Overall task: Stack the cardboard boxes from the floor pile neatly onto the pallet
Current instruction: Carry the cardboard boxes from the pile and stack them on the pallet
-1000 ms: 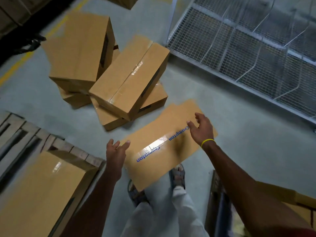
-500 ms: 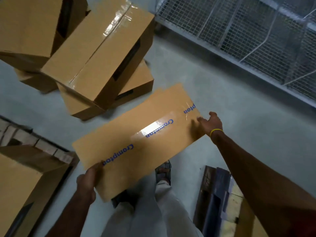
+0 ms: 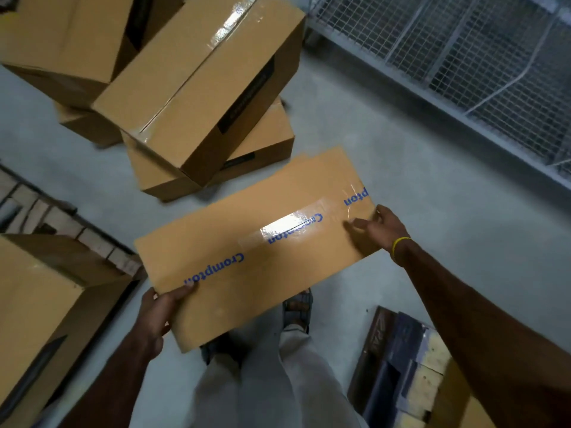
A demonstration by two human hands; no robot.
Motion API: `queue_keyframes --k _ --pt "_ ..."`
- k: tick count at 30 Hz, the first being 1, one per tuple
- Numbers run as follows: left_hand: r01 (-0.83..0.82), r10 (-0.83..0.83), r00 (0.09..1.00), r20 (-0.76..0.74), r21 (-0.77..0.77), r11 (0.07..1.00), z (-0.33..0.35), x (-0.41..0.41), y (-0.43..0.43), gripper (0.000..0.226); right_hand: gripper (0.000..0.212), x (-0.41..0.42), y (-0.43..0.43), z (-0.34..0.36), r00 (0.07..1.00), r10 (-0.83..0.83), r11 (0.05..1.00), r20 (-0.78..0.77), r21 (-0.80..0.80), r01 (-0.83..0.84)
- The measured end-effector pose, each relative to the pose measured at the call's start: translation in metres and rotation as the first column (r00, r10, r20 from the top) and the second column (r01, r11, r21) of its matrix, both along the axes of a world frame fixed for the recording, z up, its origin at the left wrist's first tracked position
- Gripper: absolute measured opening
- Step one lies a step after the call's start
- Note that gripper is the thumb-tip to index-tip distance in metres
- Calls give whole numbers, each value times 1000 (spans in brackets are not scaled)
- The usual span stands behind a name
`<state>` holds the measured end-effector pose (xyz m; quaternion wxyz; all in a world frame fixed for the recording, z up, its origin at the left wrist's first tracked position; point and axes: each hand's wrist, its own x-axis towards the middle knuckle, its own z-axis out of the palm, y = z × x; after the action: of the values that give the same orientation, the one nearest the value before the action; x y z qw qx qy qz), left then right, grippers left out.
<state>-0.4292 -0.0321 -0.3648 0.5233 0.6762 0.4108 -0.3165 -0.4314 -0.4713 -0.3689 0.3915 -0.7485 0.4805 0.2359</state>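
Nearest the camera, pale trousers (image 3: 262, 384) and a sandalled foot (image 3: 298, 310) stood on the grey concrete floor (image 3: 432, 211). A dark wooden pallet (image 3: 398, 359) lay at the lower right. Above the feet, a flat cardboard box (image 3: 256, 261) sealed with clear tape printed "Crompton" was held clear of the floor, running diagonally. The left hand (image 3: 159, 316) clamped its near-left corner, thumb on the top face and fingers beneath. The right hand (image 3: 383, 230), with a yellow wristband (image 3: 400, 246), gripped the far-right end, thumb on top and fingers curled over the edge. At the lower left, a taped box (image 3: 40, 304) rested on the slatted pallet (image 3: 58, 220), near its right edge. Farther off, the floor pile comprised a tilted taped box (image 3: 191, 88) lying across a lower box (image 3: 262, 143), with a large box (image 3: 68, 41) resting on a smaller one (image 3: 89, 128) beside them. Every box was closed, so no contents showed. A wire-mesh cage (image 3: 463, 57) occupied the far right; its contents could not be made out.
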Motion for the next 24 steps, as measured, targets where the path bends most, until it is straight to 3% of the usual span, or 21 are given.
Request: queue_keyframes --k 2,4,6,11,16,20,24 --pt "0 0 1000 18 -6 1000 -3 -1 7 47 94 2 4 5 1000 -17 999 -5 -31 17" --pt "-37 36 998 52 23 999 -4 -5 14 84 107 4 8 9 1000 -30 996 -10 -88 29" --pt "-82 78 994 80 52 995 -8 -13 23 107 100 6 9 14 999 -54 990 4 -129 54" --pt "-164 159 985 65 79 983 37 -34 27 80 75 8 20 42 998 -66 989 17 -131 67" --pt "-250 234 964 127 126 960 52 -77 59 105 78 12 52 78 1000 26 988 13 -156 -24" --pt "-353 330 929 168 136 926 101 -96 75 86 76 16 89 104 995 95 979 40 -183 -86" --pt "-380 336 908 252 152 912 124 -127 114 98 76 19 136 125 972 229 957 45 -193 -216"
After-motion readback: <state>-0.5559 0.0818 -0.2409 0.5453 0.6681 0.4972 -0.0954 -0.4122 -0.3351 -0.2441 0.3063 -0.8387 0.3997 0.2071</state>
